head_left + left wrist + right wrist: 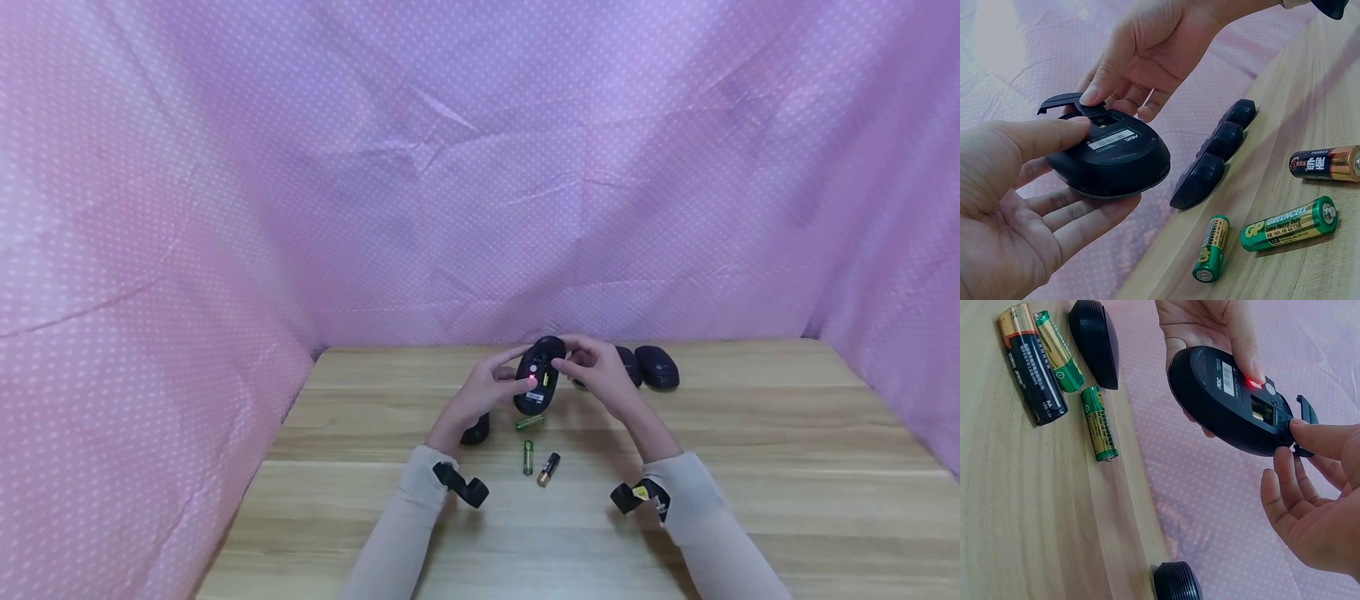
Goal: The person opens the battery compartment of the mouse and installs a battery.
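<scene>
Mouse (1132, 159), marked AOC: bay (1262, 409) open, something yellow inside. Left hand (480, 390) grips mouse; right hand (606, 382) pinches cover (1060, 101). 1 cell (1288, 224) reads "GP GREENCELL Extra Heavy Duty".

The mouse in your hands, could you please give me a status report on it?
Left hand holds mouse, underside showing, red light lit. Right hand pinches cover beside open compartment. Loose batteries on table, not blocking.

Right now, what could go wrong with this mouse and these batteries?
The cover pinched in the right hand is not flush with the mouse, so it might slip and drop. The battery in the uncovered compartment could tip out if the left hand turns the mouse over. Loose batteries on the table may roll if bumped.
</scene>
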A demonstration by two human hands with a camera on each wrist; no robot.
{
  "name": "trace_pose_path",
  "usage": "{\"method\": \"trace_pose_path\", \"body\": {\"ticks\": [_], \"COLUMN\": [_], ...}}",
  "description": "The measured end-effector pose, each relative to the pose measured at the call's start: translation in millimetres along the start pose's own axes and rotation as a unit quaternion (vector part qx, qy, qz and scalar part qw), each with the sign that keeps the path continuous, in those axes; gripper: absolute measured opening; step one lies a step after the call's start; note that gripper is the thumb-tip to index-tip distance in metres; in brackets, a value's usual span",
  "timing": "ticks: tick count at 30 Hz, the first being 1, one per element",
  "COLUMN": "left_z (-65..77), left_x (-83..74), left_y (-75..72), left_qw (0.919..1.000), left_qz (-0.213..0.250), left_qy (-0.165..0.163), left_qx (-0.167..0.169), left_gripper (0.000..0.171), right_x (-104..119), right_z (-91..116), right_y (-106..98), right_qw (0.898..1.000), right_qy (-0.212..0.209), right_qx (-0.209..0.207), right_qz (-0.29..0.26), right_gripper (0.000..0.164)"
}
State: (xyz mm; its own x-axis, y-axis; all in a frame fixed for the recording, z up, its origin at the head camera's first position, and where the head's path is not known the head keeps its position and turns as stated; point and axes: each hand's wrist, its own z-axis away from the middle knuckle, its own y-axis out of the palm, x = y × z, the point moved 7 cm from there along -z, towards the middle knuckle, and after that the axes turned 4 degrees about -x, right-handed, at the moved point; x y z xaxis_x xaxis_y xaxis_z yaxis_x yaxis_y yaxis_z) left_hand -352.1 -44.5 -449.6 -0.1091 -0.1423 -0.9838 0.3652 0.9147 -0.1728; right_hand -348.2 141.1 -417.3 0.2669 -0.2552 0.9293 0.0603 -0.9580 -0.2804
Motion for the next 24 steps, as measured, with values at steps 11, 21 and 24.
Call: {"method": "trace_pose_path", "body": {"ticks": [11,21,24], "left_z": [0.4,1.9,1.8], "left_x": [2.1,-0.2,-1.0], "left_y": [-0.4,1.0,0.5], "left_qw": [0.9999,0.9999,0.9999], "left_qz": [0.004,0.005,0.007], "left_qy": [-0.009,-0.009,-0.011], "left_qx": [-0.004,-0.002,-0.002], "left_gripper": [0.059,0.059,0.059], "right_x": [-2.1,-1.5,1.6], "right_z": [0.6,1.1,0.2], "right_y": [2.0,3.3,3.8], "right_qw": [1.0,1.0,0.999], "right_qy": [0.005,-0.008,-0.023], "right_qx": [0.005,-0.002,-0.013], "right_qz": [-0.006,0.012,0.021], "right_gripper": [0.034,0.029,0.029]}}
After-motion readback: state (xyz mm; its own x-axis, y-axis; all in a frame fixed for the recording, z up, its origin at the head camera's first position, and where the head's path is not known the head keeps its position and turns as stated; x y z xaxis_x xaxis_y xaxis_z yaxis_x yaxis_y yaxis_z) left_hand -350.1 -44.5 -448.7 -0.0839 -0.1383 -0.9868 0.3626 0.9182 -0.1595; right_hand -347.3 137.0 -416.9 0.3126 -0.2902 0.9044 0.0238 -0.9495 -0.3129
